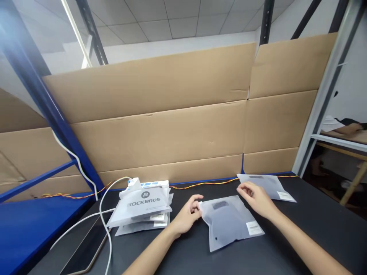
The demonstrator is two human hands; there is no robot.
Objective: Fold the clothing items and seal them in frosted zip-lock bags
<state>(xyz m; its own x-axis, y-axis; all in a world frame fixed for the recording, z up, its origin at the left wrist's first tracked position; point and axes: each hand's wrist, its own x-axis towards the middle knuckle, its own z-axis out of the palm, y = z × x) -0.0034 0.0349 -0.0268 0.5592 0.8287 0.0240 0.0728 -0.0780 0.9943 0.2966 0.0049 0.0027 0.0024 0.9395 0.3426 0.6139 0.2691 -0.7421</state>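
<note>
The left hand [187,215] touches a cloudy, wavy-edged plastic bag [228,225], pinch unclear; the right hand [259,199] bends its fingers loosely nearby. Flat bags [134,213] pile left.

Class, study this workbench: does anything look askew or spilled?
Nothing looks spilled. Slightly untidy, though: the stacked bags beyond the left hand are unevenly fanned, their edges not lined up, and a white cable trails loosely over a corner of the dark-screened device.
</note>
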